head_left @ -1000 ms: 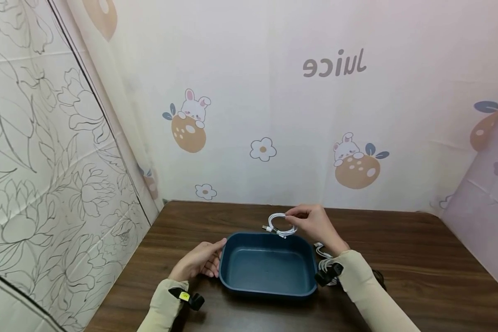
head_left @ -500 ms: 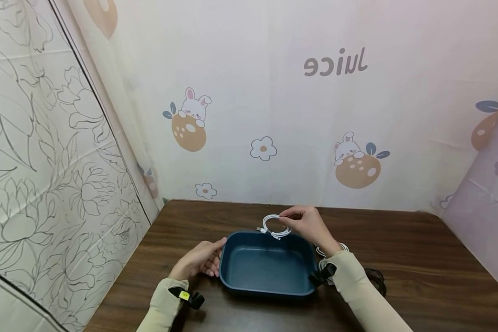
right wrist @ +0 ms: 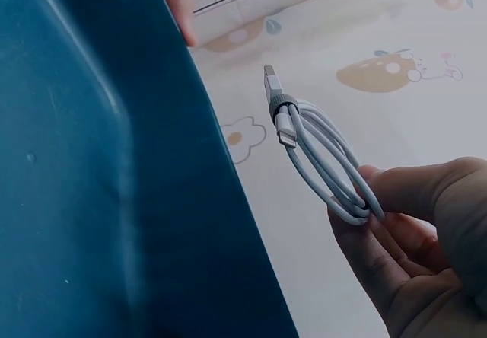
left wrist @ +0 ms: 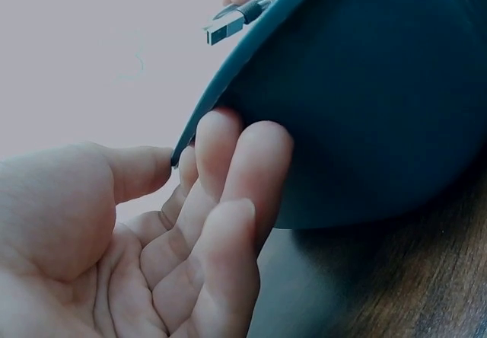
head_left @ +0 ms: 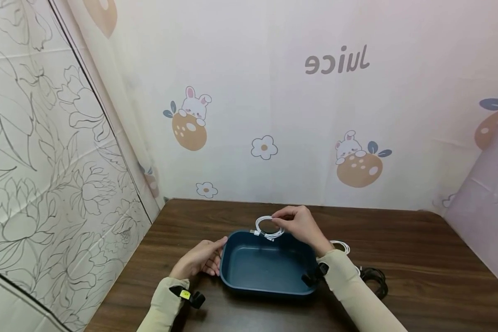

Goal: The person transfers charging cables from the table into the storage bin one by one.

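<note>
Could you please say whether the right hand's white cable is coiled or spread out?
Coiled: the white cable, pinched by the right hand, forms a loop with a dark band around it near its plugs.

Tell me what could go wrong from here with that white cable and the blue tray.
The white cable is pinched on one side of its coil by the right hand, so its free-hanging plugs might snag on the tray's rim.

The left hand holds the blue tray at one side only; a bump could swivel it.

The right sleeve partly hides another white cable and might drag it.
</note>
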